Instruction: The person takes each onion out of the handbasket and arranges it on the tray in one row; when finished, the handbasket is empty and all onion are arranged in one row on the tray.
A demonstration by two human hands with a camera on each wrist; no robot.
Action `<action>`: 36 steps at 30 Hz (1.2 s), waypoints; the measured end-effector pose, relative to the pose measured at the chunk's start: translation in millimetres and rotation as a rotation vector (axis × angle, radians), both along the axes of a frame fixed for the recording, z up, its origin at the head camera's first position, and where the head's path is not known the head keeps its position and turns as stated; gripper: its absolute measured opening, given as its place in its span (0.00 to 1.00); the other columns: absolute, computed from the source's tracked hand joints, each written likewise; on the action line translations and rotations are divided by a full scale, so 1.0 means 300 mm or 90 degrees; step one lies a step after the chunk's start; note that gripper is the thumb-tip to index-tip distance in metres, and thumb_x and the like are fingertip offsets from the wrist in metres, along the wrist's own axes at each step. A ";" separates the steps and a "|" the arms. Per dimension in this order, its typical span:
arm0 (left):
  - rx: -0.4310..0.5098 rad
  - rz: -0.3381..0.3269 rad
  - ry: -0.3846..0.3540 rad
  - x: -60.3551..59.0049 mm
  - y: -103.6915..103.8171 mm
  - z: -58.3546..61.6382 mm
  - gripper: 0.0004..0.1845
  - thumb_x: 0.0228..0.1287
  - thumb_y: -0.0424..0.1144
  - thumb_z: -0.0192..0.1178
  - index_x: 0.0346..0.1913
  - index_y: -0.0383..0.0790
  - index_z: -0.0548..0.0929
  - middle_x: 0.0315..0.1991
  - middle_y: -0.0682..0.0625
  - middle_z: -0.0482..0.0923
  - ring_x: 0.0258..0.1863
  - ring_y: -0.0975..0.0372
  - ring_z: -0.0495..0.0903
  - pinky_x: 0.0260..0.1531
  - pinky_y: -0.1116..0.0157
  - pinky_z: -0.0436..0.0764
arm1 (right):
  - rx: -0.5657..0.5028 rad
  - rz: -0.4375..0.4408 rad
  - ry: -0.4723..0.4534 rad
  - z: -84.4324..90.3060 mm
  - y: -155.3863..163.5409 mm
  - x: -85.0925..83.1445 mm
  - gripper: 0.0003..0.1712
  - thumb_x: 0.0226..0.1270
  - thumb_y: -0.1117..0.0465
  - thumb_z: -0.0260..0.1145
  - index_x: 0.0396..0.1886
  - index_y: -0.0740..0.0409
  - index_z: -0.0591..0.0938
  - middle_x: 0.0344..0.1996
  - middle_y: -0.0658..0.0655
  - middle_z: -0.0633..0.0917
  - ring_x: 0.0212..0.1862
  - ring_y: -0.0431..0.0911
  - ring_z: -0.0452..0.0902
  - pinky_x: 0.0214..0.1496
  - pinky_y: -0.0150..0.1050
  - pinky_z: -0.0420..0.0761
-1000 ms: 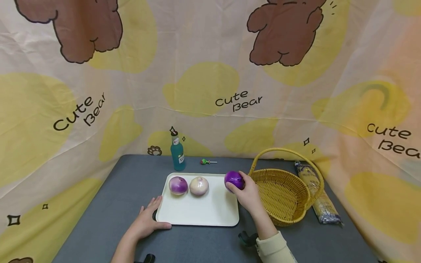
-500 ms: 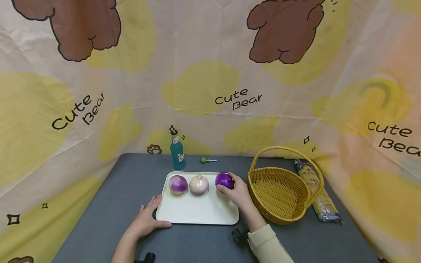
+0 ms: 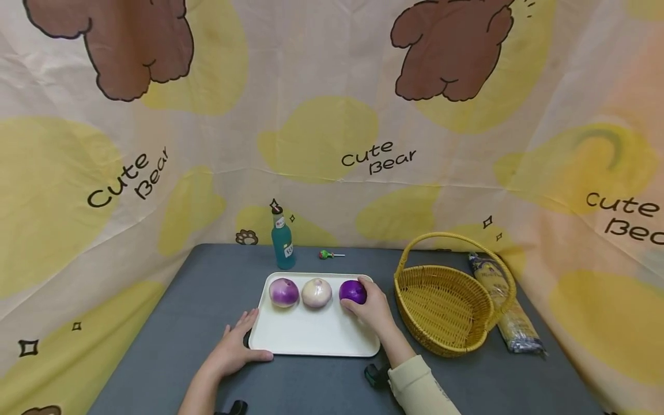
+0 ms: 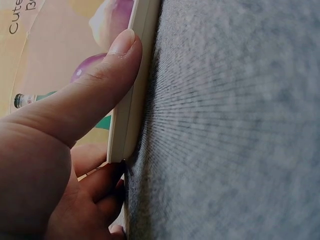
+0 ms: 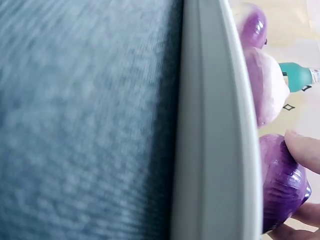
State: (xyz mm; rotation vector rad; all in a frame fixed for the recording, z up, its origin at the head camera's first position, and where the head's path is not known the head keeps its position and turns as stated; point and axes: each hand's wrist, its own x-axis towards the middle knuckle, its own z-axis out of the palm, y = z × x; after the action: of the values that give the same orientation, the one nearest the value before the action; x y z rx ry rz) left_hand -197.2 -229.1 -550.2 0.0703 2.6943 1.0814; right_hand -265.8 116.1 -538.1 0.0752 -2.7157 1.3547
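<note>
A cream tray (image 3: 311, 337) lies on the grey table and carries three onions in a row at its far side. My right hand (image 3: 369, 305) grips the deep purple onion (image 3: 353, 291) at the row's right end, and the onion rests on the tray. A pale onion (image 3: 316, 292) sits in the middle, a purple-and-white onion (image 3: 283, 291) on the left. My left hand (image 3: 236, 346) lies flat on the table against the tray's front left corner. The left wrist view shows the thumb (image 4: 95, 95) pressed along the tray's edge (image 4: 135, 85). In the right wrist view the purple onion (image 5: 280, 185) sits behind the tray rim (image 5: 215, 125).
A wicker basket (image 3: 446, 305) with a handle stands right of the tray, with nothing in it. A packet of noodles (image 3: 505, 314) lies beyond it at the right. A teal bottle (image 3: 282, 242) and a lollipop (image 3: 327, 254) sit at the table's back.
My right hand carried the purple onion from beside the basket leftward and down onto the tray, next to the pale onion. The left hand stayed at the tray's corner.
</note>
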 end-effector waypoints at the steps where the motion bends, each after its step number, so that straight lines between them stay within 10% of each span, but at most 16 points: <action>1: 0.000 0.001 0.000 0.001 0.000 0.000 0.68 0.40 0.59 0.81 0.80 0.36 0.53 0.79 0.34 0.50 0.80 0.40 0.42 0.73 0.33 0.33 | 0.002 0.004 0.005 -0.003 -0.001 -0.002 0.45 0.56 0.51 0.80 0.70 0.62 0.73 0.65 0.68 0.77 0.65 0.64 0.74 0.65 0.61 0.76; 22: -0.002 0.002 -0.009 0.001 0.006 0.007 0.68 0.40 0.59 0.81 0.80 0.36 0.53 0.79 0.34 0.51 0.80 0.39 0.42 0.73 0.33 0.32 | 0.008 0.024 0.015 -0.007 -0.006 0.000 0.46 0.52 0.50 0.82 0.70 0.56 0.74 0.66 0.65 0.76 0.66 0.63 0.73 0.65 0.62 0.75; 36: -0.002 -0.006 -0.005 -0.009 0.005 0.004 0.67 0.41 0.58 0.81 0.79 0.34 0.54 0.79 0.33 0.51 0.80 0.38 0.43 0.73 0.32 0.33 | -0.002 0.011 0.043 0.114 0.029 0.044 0.43 0.57 0.53 0.79 0.71 0.55 0.73 0.69 0.65 0.74 0.71 0.63 0.68 0.72 0.61 0.69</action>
State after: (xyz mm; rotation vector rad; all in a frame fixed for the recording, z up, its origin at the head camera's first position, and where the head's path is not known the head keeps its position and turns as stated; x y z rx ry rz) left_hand -199.8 -227.5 -548.9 0.0770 2.6858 1.0722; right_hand -252.8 124.8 -503.9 0.1408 -2.6631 1.3368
